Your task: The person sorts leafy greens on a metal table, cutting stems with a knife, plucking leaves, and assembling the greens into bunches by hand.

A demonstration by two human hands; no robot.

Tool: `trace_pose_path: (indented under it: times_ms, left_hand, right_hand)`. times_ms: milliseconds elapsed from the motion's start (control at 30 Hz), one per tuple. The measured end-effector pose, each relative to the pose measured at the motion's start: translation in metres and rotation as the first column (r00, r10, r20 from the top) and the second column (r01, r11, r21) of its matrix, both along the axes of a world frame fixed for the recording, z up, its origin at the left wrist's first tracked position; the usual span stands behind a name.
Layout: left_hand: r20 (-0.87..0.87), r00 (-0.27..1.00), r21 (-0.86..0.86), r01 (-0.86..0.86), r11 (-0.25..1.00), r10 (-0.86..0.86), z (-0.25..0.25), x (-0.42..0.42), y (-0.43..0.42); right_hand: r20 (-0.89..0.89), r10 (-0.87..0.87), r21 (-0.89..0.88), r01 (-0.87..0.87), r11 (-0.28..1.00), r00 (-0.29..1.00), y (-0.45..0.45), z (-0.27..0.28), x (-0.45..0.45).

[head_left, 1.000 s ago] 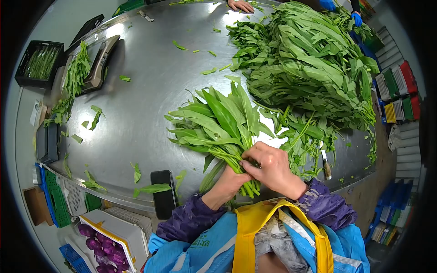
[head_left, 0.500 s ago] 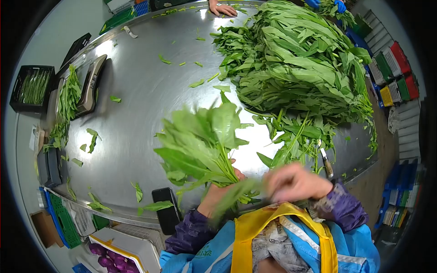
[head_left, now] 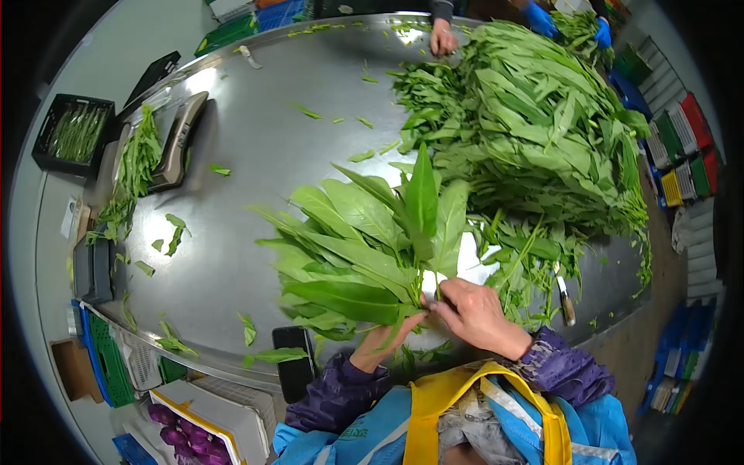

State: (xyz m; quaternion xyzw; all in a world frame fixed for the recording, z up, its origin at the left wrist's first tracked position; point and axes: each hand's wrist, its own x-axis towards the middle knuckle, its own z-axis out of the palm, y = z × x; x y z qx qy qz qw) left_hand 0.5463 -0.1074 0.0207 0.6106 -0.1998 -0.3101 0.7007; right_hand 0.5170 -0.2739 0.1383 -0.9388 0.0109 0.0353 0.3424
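Fanning forward and leftward from the person's hands, a bunch of long, pointed green leaves (head_left: 360, 252) was held over the shiny metal counter (head_left: 232, 271). Its stems were gathered in the left hand (head_left: 395, 332), which was closed around them and partly covered by leaves. Its long axis was slanted from the stems, near the body, to leaf tips ahead and to the left. The right hand (head_left: 479, 316) was set at the stems' right side, its thumb and forefinger brought close together; whether anything was pinched there could not be told. Beyond the right hand, loose green sprigs (head_left: 535, 249) were strewn, with a wooden-handled knife (head_left: 569, 310) laid beside them. A flat black phone (head_left: 294, 364) was placed left of the left forearm. Farther out, a large heap of leafy green stalks (head_left: 535, 116) was piled forward and right, a co-worker's bare hand (head_left: 443, 40) being positioned near its far-left edge.
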Motion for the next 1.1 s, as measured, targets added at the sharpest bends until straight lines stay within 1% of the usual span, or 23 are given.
trace_pose_path:
  times_ms: [33,67,100,167,200,233,300,333,367,433,500,567,600,633,667,700,733,767,833,933,1000,1033,1100]
  left_hand:
    - [0.015,1.0,-0.001,-0.013,1.0,0.013,-0.004,0.008,0.003]
    - [-0.407,0.912,-0.288,-0.18,0.94,0.05,-0.006,0.016,0.007]
    - [-0.742,0.667,-0.454,-0.428,0.781,-0.067,-0.006,0.022,0.011]
    - [-0.729,0.679,-0.492,-0.43,0.757,-0.089,0.001,0.038,0.01]
    - [-0.725,0.678,-0.52,-0.429,0.739,-0.117,0.001,0.037,0.027]
    - [-0.726,0.673,-0.543,-0.431,0.721,-0.145,0.002,0.033,0.047]
    - [-0.722,0.663,-0.591,-0.439,0.677,-0.2,0.021,0.08,0.035]
    - [-0.716,0.66,-0.615,-0.443,0.652,-0.227,0.029,0.098,0.033]
    - [-0.71,0.657,-0.637,-0.449,0.626,-0.252,0.031,0.099,0.045]
    - [-0.7,0.646,-0.676,-0.461,0.575,-0.305,0.036,0.101,0.058]
    - [-0.686,0.629,-0.71,-0.469,0.526,-0.365,0.045,0.119,0.055]
    - [-0.67,0.6,-0.738,-0.475,0.48,-0.437,0.044,0.114,0.066]
    - [-0.674,0.591,-0.735,-0.478,0.481,-0.443,0.043,0.122,0.067]
    - [-0.446,0.892,-0.529,-0.335,0.78,0.08,0.039,0.132,0.067]
    - [0.118,0.916,-0.162,-0.363,0.918,0.383,0.032,0.142,0.067]
    - [0.699,0.652,0.162,-0.546,0.822,0.295,0.025,0.151,0.066]
    - [0.964,0.235,0.266,-0.787,0.557,-0.128,0.022,0.156,0.065]
    - [0.96,0.247,0.276,-0.775,0.569,-0.129,0.021,0.159,0.066]
    - [0.971,0.164,0.233,-0.811,0.537,-0.173,0.027,0.166,0.069]
    - [0.97,0.149,0.231,-0.809,0.54,-0.191,0.029,0.173,0.071]
    - [0.967,0.152,0.241,-0.809,0.537,-0.205,0.033,0.174,0.072]
    - [0.965,0.149,0.243,-0.811,0.532,-0.214,0.034,0.175,0.072]
    - [0.966,0.16,0.248,-0.805,0.539,-0.205,0.032,0.179,0.072]
  right_hand:
    - [-0.028,0.054,0.012,-0.054,0.998,0.998,-0.004,-0.006,-0.002]
    - [-0.092,0.105,0.1,-0.095,0.99,0.99,-0.008,-0.01,-0.004]
    - [-0.154,0.16,0.189,-0.13,0.973,0.975,-0.013,-0.012,-0.007]
    - [-0.327,0.215,0.426,-0.06,0.903,0.92,-0.019,0.006,-0.008]
    - [-0.358,0.193,0.442,-0.016,0.897,0.913,-0.025,0.0,-0.012]
    - [-0.351,0.202,0.445,-0.027,0.895,0.915,-0.031,-0.006,-0.016]
    - [-0.406,-0.001,0.365,0.164,0.916,0.914,-0.044,-0.018,-0.022]
    - [-0.409,-0.065,0.459,0.267,0.847,0.91,-0.048,-0.025,-0.027]
    - [-0.403,-0.052,0.461,0.251,0.851,0.914,-0.051,-0.024,-0.029]
    - [-0.476,-0.134,0.526,0.403,0.749,0.869,-0.054,-0.018,-0.032]
    - [-0.452,-0.147,0.507,0.389,0.769,0.88,-0.056,-0.024,-0.036]
    - [-0.431,-0.167,0.476,0.38,0.793,0.887,-0.059,-0.031,-0.042]
    - [-0.438,-0.174,0.47,0.39,0.792,0.882,-0.061,-0.033,-0.044]
    - [-0.43,-0.18,0.454,0.385,0.804,0.884,-0.064,-0.036,-0.044]
    - [-0.426,-0.188,0.436,0.384,0.814,0.885,-0.066,-0.036,-0.047]
    - [-0.442,-0.203,0.427,0.404,0.809,0.874,-0.067,-0.034,-0.048]
    - [-0.435,-0.198,0.433,0.397,0.809,0.878,-0.066,-0.031,-0.046]
    - [-0.426,-0.192,0.441,0.388,0.809,0.884,-0.067,-0.031,-0.046]
    - [-0.435,-0.2,0.411,0.391,0.824,0.878,-0.069,-0.038,-0.05]
    - [-0.437,-0.198,0.405,0.389,0.827,0.877,-0.066,-0.032,-0.045]
    - [-0.467,-0.207,0.445,0.431,0.785,0.86,-0.062,-0.028,-0.043]
    - [-0.467,-0.206,0.447,0.43,0.784,0.86,-0.062,-0.032,-0.044]
    - [-0.469,-0.219,0.375,0.417,0.828,0.856,-0.066,-0.038,-0.046]
